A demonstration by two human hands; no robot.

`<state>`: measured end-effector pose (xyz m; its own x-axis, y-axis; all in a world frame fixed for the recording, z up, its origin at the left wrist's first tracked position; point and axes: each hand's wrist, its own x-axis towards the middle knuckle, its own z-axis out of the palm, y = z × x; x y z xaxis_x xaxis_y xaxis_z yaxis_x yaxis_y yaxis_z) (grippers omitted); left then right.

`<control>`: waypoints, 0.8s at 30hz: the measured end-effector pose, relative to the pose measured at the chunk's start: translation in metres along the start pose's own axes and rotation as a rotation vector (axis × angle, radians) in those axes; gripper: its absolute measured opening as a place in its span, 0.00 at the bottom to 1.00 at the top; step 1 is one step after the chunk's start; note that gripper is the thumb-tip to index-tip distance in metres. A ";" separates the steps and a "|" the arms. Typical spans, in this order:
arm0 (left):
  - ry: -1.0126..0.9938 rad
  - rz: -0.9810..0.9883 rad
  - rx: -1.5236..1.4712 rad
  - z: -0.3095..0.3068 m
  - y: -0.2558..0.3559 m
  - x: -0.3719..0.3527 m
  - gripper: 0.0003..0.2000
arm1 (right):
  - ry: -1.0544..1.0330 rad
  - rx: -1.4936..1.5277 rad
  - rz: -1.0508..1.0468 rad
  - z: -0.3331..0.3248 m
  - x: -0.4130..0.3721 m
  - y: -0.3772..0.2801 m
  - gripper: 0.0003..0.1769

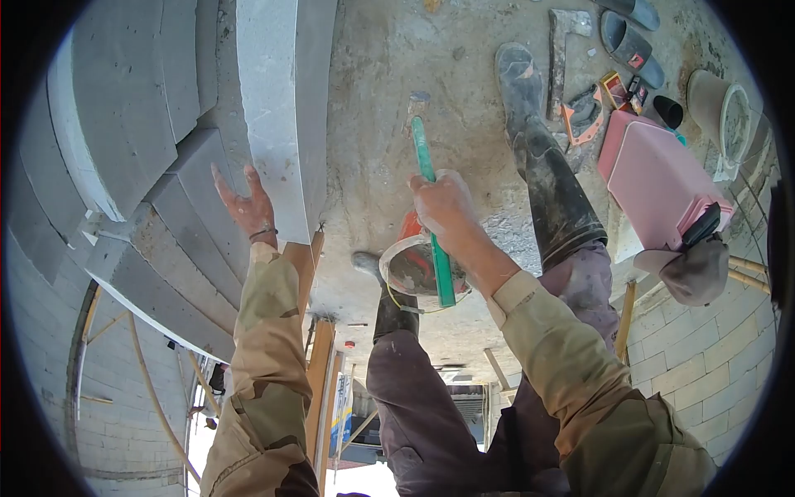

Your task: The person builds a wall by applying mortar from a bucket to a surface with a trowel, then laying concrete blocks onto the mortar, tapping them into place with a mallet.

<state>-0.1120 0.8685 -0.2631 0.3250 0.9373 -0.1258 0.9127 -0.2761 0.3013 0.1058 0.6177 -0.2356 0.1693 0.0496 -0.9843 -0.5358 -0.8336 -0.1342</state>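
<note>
My left hand [247, 205], fingers spread, is stretched out beside a long pale grey block [272, 91] and overlaps its near edge in this view. A dark band circles that wrist. My right hand [445, 205] is wrapped round a long, straight green bar [444, 277], shaped like a spirit level; its far end points away over the floor. Under this hand stands a bucket [391, 258] with a pale rim and a thin wire handle. Something red [411, 224] shows at the bucket, partly hidden by the hand.
Large grey blocks [124, 116] are stacked on the left. To the right lie a hammer-like tool [558, 66], an orange-framed tool [585, 124], slippers [625, 50], a pink container [650, 170], a cap [700, 273] and another bucket [712, 116]. My boots [563, 195] stand on the dusty floor.
</note>
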 end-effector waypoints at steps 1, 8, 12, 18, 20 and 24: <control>-0.019 0.150 -0.037 0.004 0.022 0.028 0.41 | -0.006 0.014 0.006 -0.002 0.003 -0.003 0.27; -0.573 0.098 -0.001 0.050 0.115 0.166 0.39 | 0.068 0.234 0.030 -0.034 0.004 -0.035 0.25; -0.647 0.022 -0.158 0.050 0.104 0.173 0.37 | 0.025 0.364 0.077 -0.051 0.003 -0.049 0.23; -0.684 -0.103 -0.314 0.053 0.099 0.177 0.36 | 0.068 0.415 0.099 -0.052 0.008 -0.057 0.23; -0.668 -0.089 -0.292 0.054 0.097 0.178 0.36 | 0.058 0.433 0.110 -0.050 0.010 -0.059 0.23; -0.678 -0.070 -0.301 0.055 0.098 0.177 0.35 | 0.050 0.418 0.098 -0.041 0.011 -0.056 0.23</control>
<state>0.0482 0.9957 -0.3081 0.4394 0.5866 -0.6803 0.8611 -0.0594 0.5049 0.1719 0.6424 -0.2340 0.1351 -0.0545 -0.9893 -0.8387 -0.5380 -0.0849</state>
